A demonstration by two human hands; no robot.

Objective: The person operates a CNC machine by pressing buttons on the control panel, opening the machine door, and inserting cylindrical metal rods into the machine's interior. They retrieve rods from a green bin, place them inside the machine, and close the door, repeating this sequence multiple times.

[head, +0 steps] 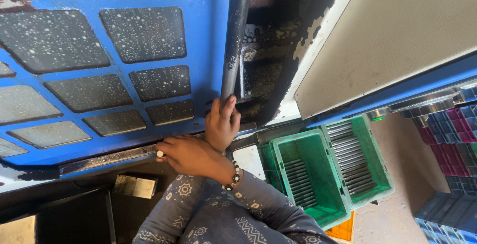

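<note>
While gripping: two hands [208,142], one door handle [233,40]

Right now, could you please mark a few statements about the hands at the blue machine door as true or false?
1. The upper hand grips the dark upright metal bar. True.
2. The lower hand wears a black-and-white beaded bracelet. True.
3. The green plastic crates are empty. False: they hold rows of grey metal rods.
4. The speckled window panels sit in a red frame. False: the door frame is blue.
</note>
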